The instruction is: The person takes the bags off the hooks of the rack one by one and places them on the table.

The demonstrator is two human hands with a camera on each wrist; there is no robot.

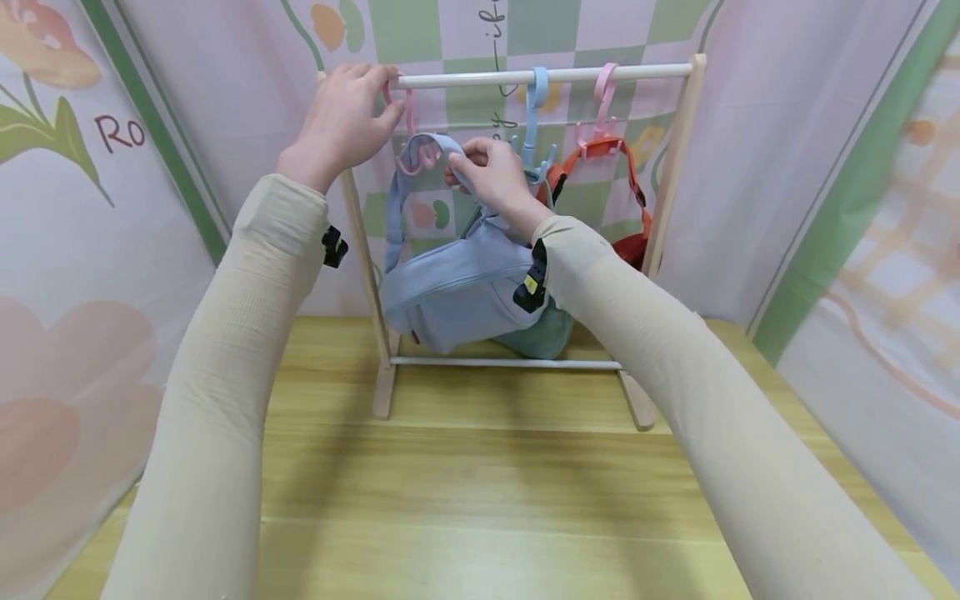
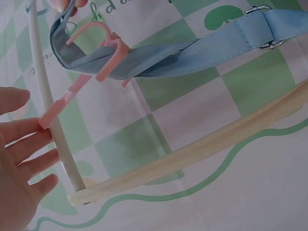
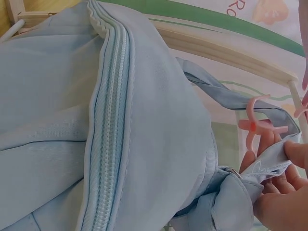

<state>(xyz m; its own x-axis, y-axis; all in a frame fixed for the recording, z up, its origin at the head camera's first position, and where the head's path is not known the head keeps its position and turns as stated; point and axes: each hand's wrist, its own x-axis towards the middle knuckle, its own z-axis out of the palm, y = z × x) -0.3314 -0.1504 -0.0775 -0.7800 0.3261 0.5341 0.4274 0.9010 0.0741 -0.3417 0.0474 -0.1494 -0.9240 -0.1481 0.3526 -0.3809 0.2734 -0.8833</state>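
A light blue bag [image 1: 465,287] with a long zipper [image 3: 111,130] hangs by its strap [image 2: 207,60] at the rack's left side. The strap passes over the prongs of a pink hook [image 2: 74,96], which hangs from the white rail [image 1: 480,79]. My right hand [image 1: 495,175] pinches the strap between thumb and fingers, just right of those prongs. Up at the rail's left end rests my left hand [image 1: 345,121]. In the left wrist view its fingers are extended and spread, with fingertips against the rail and the hook's top; the thumb stands apart.
Farther right on the rail hang a blue hook [image 1: 536,108] and another pink hook [image 1: 602,100]. A red bag [image 1: 633,248] hangs there, and a green bag [image 1: 542,335] shows behind the blue one. The wooden rack [image 1: 675,167] stands on a wooden table [image 1: 465,492] before patterned cloth.
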